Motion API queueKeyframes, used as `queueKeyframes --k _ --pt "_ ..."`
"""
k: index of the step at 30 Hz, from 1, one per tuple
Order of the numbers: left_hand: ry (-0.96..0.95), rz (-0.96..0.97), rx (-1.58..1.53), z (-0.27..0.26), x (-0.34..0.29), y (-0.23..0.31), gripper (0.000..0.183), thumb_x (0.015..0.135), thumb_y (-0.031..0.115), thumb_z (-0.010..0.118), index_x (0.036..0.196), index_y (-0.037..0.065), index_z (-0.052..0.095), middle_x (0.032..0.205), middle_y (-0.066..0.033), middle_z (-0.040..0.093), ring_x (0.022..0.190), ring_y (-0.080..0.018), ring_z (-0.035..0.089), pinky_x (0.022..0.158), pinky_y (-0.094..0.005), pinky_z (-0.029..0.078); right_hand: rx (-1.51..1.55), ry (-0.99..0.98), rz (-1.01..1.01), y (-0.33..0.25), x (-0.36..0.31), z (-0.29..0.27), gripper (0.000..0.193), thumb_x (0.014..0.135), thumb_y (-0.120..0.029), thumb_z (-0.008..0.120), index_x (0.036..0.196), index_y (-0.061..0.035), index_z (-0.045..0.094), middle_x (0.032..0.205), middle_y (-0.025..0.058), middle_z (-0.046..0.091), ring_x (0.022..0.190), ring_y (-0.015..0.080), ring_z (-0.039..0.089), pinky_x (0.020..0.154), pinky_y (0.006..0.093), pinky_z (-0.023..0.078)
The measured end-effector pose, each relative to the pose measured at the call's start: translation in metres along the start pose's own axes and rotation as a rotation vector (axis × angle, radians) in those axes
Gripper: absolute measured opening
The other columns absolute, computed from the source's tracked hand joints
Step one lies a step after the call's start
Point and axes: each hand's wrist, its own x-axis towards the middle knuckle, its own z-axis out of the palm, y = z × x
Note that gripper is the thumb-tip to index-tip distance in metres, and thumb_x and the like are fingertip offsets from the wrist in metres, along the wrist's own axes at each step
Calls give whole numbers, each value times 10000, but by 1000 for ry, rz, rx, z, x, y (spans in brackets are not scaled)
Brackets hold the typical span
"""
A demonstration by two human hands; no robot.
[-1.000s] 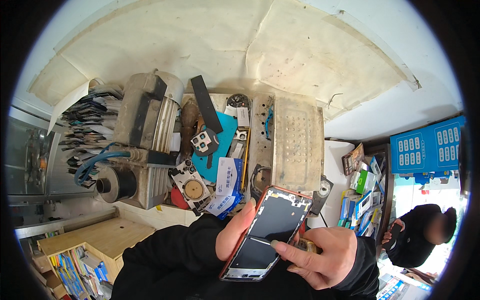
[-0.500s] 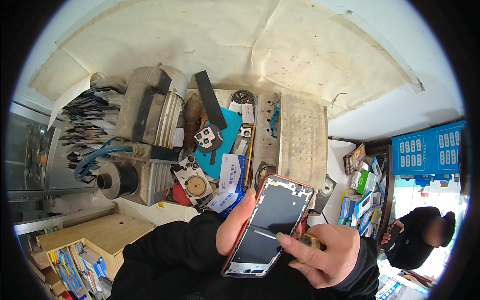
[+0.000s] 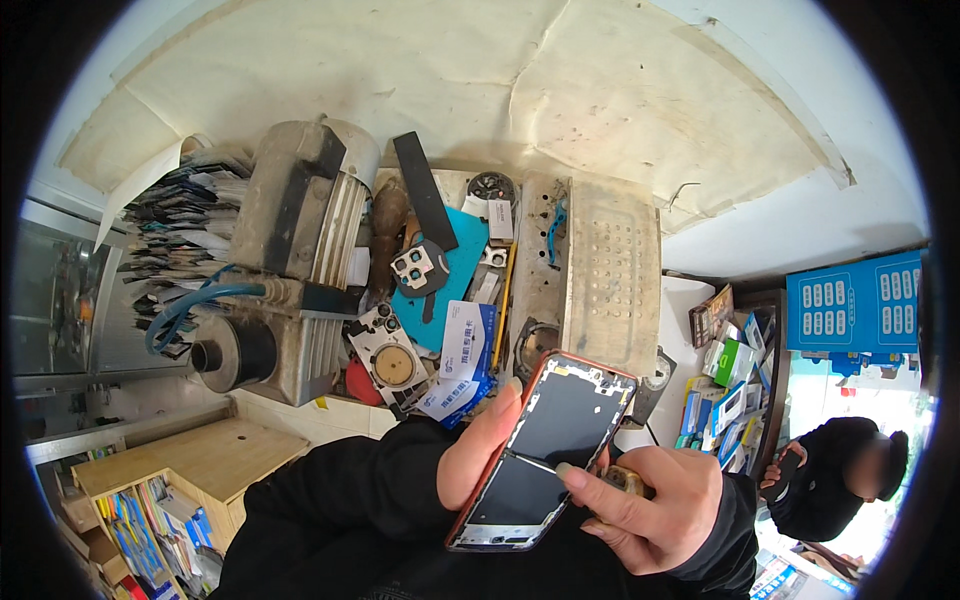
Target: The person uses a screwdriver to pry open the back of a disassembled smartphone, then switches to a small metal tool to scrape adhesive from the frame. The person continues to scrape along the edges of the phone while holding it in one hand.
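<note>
My left hand grips a phone frame along its left edge, with its fingers hidden behind it. The frame has a reddish rim, bare metal at both ends and dark panels inside, and is held tilted in front of my body. A thin pale line crosses its middle, ending near my right thumb; I cannot tell if it is a tool, a strip or a seam. My right hand is closed at the frame's right edge, thumb over the inside, around a small round brownish thing, partly hidden by the fingers.
Behind the phone stand a dusty motor-like machine and a dimpled metal box. Between them lie a teal mat, phone camera parts and a blue-and-white card packet. Product boxes and another person are at right.
The phone frame and my left hand have shifted slightly right, and the frame's tilt has changed a little. The pale line looks thinner. My right hand keeps nearly the same place.
</note>
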Motion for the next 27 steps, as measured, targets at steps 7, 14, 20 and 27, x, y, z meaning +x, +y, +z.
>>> queueKeyframes --k 7,14,20,27 --pt "156 -82 188 3 -4 2 990 1003 805 257 1562 -3 372 1298 -251 645 1154 -322 658 1004 -444 541 5 4 -27 3 2 1 558 770 -290 827 1313 -179 764 787 84 653 545 191 592 475 318 443" --pt "206 -102 175 6 -2 4 1019 986 832 240 1554 -1 388 1297 -252 645 1156 -327 658 1003 -448 544 12 1 -37 6 3 2 545 766 -277 828 1298 -173 773 763 82 648 538 187 581 464 316 415" --pt "227 -105 149 7 -1 4 1016 989 829 220 1549 0 395 1295 -250 645 1149 -325 660 995 -446 547 40 -11 -40 9 2 1 559 764 -269 833 1310 -168 766 749 90 638 536 189 584 463 316 407" --pt "235 -103 146 8 0 3 1017 986 833 215 1558 10 387 1300 -251 643 1149 -323 661 993 -443 549 46 14 -49 9 3 3 569 764 -272 841 1318 -167 762 739 87 628 526 194 573 460 324 400"
